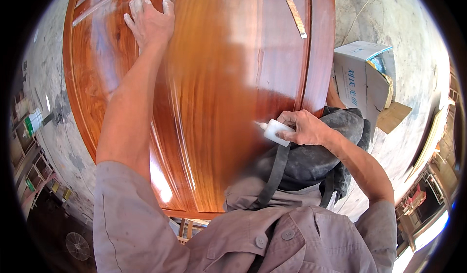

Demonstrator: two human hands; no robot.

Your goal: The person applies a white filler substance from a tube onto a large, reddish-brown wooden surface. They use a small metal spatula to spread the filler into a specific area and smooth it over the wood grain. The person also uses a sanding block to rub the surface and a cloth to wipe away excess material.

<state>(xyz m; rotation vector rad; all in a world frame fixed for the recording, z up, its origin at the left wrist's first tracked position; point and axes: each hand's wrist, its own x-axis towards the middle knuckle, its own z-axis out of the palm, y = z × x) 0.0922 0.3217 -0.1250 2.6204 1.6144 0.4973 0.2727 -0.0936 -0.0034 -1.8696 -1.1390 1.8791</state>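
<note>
A large glossy reddish-brown wooden panel (219,78) with raised moulded edges fills the middle and upper part of the frame, its polished face catching bright glare. The left hand (148,22) lies flat on the panel near the upper left of the frame, its fingers (136,8) spread wide, dusted white and pressed on the wood, gripping nothing. The bare left forearm runs down from it to a grey-brown work-shirt sleeve (131,214) at the lower left.

The right hand (304,127), right of centre, has its fingers curled closed around a small white plastic squeeze bottle (276,131), whose thin nozzle points left and sits at or just above the panel's surface; whether the tip touches the wood cannot be told. Just below that hand lies a dark grey dusty cloth bag (311,161) with a black strap (275,176) hanging down toward the shirt.

A narrow pale strip (293,10) lies slanted on the panel at the upper centre-right. At the right of the frame, beside the panel's edge, stands an open white cardboard box (362,76) on a grey concrete floor (418,54). Cluttered shelves (31,161) show at the far left rim.
</note>
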